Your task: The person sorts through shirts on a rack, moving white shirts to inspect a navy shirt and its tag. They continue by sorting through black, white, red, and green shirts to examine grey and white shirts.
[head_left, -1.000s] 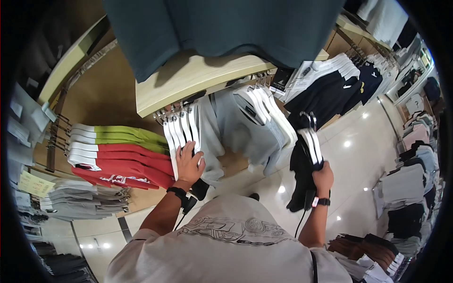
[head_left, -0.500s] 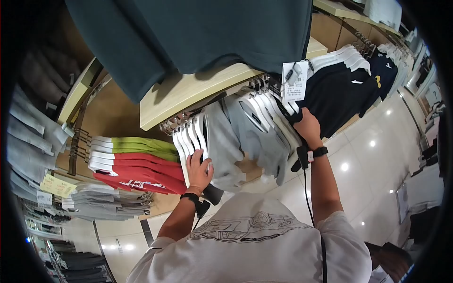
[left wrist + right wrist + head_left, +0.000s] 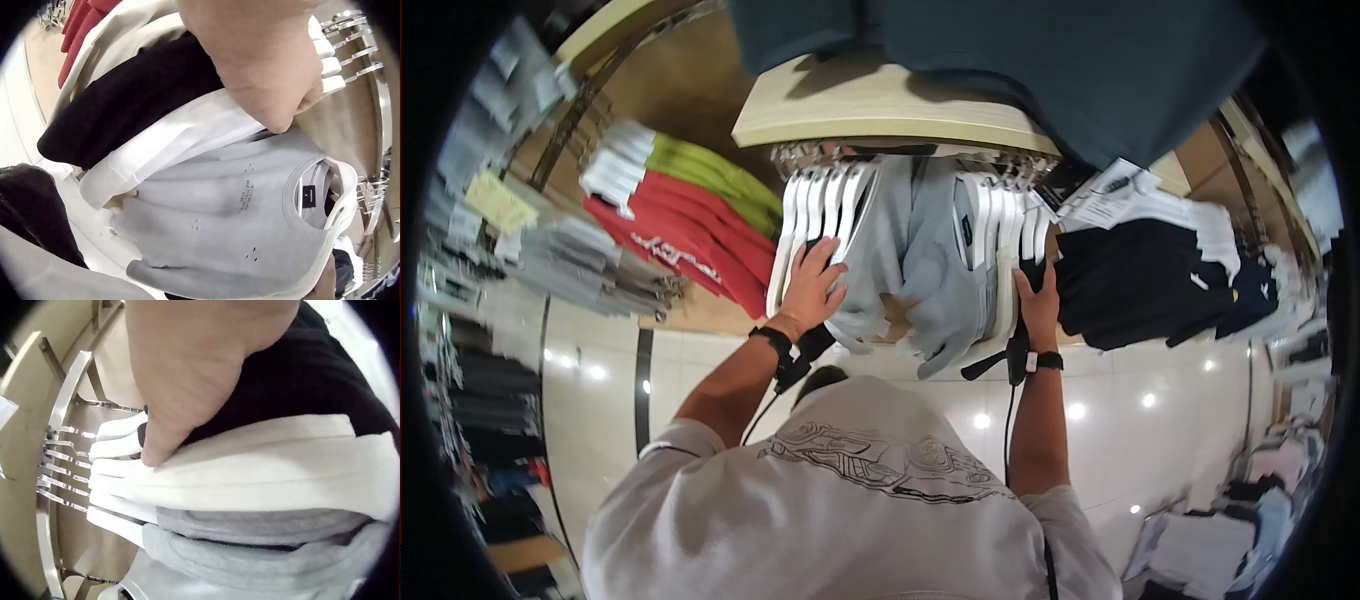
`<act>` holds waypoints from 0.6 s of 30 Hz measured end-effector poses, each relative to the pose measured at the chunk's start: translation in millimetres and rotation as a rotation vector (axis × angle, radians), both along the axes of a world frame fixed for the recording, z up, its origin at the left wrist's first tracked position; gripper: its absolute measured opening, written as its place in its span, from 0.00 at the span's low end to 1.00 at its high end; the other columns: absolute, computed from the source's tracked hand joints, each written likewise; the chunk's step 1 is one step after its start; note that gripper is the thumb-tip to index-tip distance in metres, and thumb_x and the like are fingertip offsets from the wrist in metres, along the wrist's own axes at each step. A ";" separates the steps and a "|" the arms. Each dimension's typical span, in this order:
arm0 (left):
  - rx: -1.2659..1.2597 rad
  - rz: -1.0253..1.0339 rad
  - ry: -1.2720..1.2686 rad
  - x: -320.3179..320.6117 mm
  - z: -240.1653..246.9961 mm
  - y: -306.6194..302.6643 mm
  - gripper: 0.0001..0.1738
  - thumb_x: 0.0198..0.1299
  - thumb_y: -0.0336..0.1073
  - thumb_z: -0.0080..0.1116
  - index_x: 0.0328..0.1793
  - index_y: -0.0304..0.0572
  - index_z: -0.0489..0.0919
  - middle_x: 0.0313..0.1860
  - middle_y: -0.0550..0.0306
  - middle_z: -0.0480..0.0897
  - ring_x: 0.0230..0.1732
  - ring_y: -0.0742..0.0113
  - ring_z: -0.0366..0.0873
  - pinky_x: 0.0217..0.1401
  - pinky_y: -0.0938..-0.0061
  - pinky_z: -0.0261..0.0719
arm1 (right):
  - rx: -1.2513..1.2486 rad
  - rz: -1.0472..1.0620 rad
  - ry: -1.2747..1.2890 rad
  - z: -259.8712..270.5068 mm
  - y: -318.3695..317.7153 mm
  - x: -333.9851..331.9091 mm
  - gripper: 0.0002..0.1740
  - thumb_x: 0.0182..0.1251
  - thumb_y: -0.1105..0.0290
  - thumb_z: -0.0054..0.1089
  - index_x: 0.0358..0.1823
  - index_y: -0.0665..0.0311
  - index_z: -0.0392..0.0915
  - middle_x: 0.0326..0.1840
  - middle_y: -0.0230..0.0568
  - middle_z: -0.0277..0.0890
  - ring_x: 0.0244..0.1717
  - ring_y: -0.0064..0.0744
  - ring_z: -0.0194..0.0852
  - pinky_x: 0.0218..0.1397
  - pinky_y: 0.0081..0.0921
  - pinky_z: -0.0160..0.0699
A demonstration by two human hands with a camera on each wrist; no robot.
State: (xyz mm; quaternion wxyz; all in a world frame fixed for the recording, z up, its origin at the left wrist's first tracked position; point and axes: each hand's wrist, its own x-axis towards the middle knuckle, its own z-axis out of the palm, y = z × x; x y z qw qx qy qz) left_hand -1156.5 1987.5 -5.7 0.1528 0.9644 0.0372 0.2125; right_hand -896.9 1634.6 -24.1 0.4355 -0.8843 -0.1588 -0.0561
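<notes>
My left hand rests with spread fingers on the shoulders of several shirts on white hangers, at the left end of the middle rail. Below it in the left wrist view lie a black shirt and a white shirt. At the rail's right end, my right hand holds a black shirt at the shoulder. Its thumb lies along the neighbouring white shirt; the other fingers are mostly hidden. Between both hands hangs a light grey T-shirt with a dark neck label.
A pale wooden shelf sits above the rail, with a dark green garment hanging over it. Red shirts and green shirts hang left. More black shirts hang right, beside a white price tag.
My right hand has brought the black shirt on white hangers from out at the right to the rail's right end. The left hand stays on the left shirts while the head view turns.
</notes>
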 end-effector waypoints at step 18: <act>-0.139 -0.058 -0.065 -3.3 -6.8 10.9 0.18 0.64 0.33 0.63 0.61 0.48 0.81 0.79 0.48 0.66 0.83 0.48 0.57 0.83 0.44 0.49 | -0.066 0.645 0.308 39.8 121.2 -157.2 0.41 0.63 0.63 0.73 0.75 0.69 0.64 0.58 0.53 0.79 0.55 0.47 0.81 0.62 0.41 0.77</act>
